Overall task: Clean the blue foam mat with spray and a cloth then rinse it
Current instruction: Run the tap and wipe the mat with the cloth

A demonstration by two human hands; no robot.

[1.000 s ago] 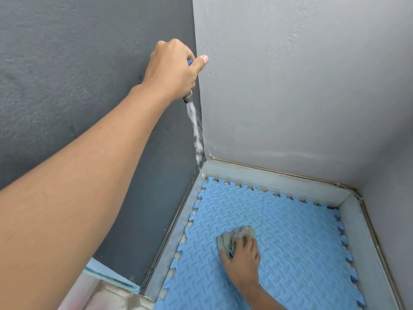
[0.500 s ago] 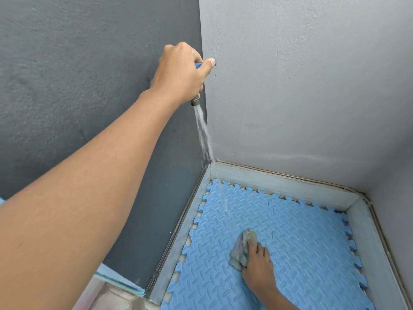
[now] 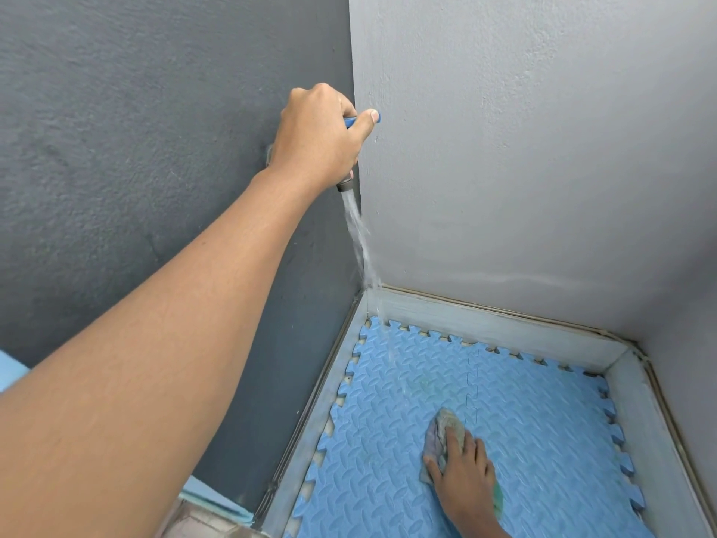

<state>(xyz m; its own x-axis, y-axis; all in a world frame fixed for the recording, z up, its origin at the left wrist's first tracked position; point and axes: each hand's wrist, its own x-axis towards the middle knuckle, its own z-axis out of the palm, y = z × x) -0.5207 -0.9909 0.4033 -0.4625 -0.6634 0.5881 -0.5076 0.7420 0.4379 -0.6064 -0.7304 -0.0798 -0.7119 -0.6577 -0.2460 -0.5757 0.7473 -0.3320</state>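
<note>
The left hand is raised at about 11 o'clock in the view, fingers wrapped tight around a blue-handled tap set in the corner where the dark grey wall meets the light grey wall. The thumb lies stretched along the blue handle. From the metal spout just below the fist, a stream of water falls at a slight slant toward 5 o'clock and lands near the far left corner of the blue foam mat.

The mat lies flat on the floor at about 5 o'clock, inside a pale raised curb that runs along its left, far and right sides. It shows a ridged pattern, toothed edges and a seam running down the middle where 2 pieces join.

The right hand rests palm down on the mat near the bottom of the view, fingers pressed together over a crumpled grey cloth, which sticks out ahead of the fingertips just left of the seam.
</note>
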